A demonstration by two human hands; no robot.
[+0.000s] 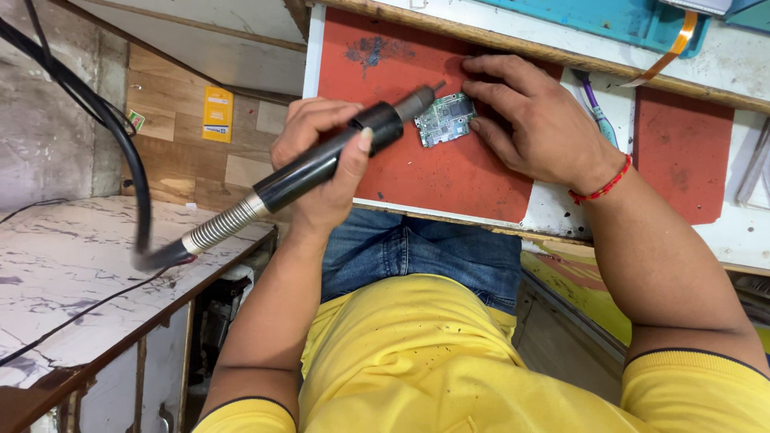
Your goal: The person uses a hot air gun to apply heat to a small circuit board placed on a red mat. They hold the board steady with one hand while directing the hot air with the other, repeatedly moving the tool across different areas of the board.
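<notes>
A small green circuit board (445, 119) lies on a red mat (417, 172) near the bench's front edge, pinned by the flat, spread fingers of the right hand (533, 120). The left hand (321, 164) is wrapped around a black hot-air tool (321, 164) whose metal tip sits just beside the board, possibly touching it. Its thick black hose (120, 152) loops over a marble shelf (72, 265) on the left, while a second red mat (682, 152) and purple-handled tweezers (597, 112) lie behind the right wrist.
</notes>
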